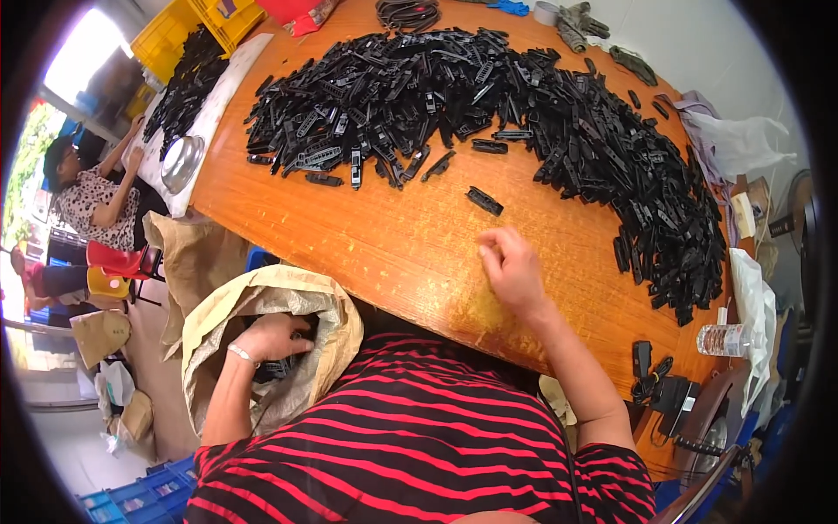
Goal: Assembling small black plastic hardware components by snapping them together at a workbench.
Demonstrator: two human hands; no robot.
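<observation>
My left hand [272,339] is down inside the mouth of a large tan woven sack [347,325], its fingers bent over dark parts. What lies between those fingers is too hidden to make out. Black plastic parts [276,368] show under it in the sack. Over the worn front of the wooden table, my right hand [513,269] is loosely curled, thumb apart from the forefinger, with nothing seen in it. Closest to it lies a single slim black plastic clip-like part [484,201]. Beyond, a wide curved heap of similar black parts [401,87] spreads across the tabletop.
A clear plastic bottle [723,340] and a black power adapter [670,398] with cable are at the table's right. Yellow crates [166,42] and a metal bowl [182,163] stand on another table at left, where a co-worker [100,188] sits. Another brown sack [196,253] adjoins mine.
</observation>
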